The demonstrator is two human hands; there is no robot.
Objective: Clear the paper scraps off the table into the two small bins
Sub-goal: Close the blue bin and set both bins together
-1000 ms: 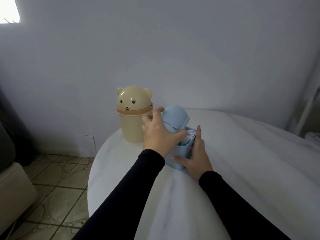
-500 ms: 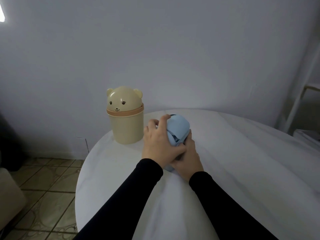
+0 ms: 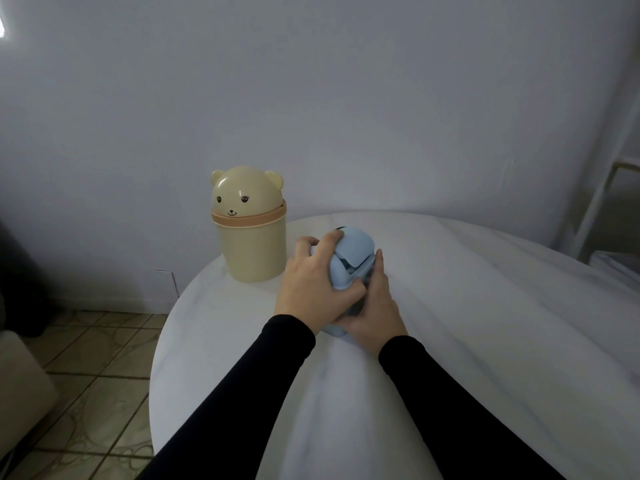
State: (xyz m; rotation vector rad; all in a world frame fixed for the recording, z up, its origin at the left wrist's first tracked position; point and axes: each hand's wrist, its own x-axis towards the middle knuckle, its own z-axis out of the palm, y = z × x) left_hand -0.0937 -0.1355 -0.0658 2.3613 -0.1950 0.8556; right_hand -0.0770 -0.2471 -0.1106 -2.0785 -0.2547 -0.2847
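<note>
Both hands clamped the blue bin — left hand on its lid, right hand on its body — light, hollow, smooth plastic.

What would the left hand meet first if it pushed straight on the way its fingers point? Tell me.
The left hand already grips the blue bin's lid, so the blue bin itself is first. Beyond it lies bare table, then probably the wall; depth is unclear.
</note>
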